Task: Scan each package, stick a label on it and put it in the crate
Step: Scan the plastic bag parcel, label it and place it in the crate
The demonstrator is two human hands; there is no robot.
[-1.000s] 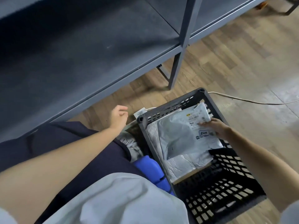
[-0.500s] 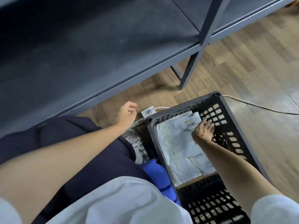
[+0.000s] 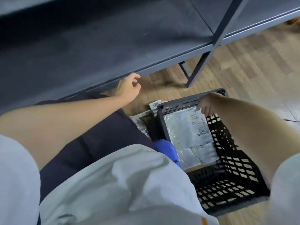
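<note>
Crating was underway: right hand pinched the package inside the crate, left hand loosely curled, empty; release seemed next.

Wood floor: black crate, shelf leg.

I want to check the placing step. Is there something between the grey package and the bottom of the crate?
Nothing visible: the grey package already lies flat inside the crate, and the right hand touches its far corner.
</note>
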